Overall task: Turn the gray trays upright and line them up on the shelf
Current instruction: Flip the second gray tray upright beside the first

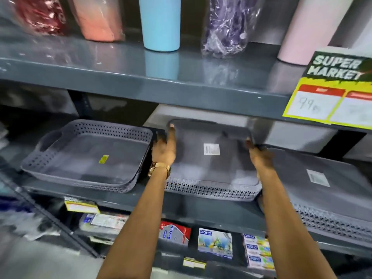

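Three gray perforated trays lie on the middle shelf (201,210). The left tray (60,158) sits upright, open side up, with a yellow sticker inside. The middle tray (211,170) lies upside down, a white label on its bottom. My left hand (164,150) presses its left edge and my right hand (259,156) holds its right edge. At the right, another upside-down tray (332,198) with a barcode label lies partly past the frame edge.
The shelf above (141,77) hangs low over the trays and carries tumblers and wrapped items. A yellow price sign (330,91) sticks out at its right front. Boxed goods (215,242) fill the shelf below.
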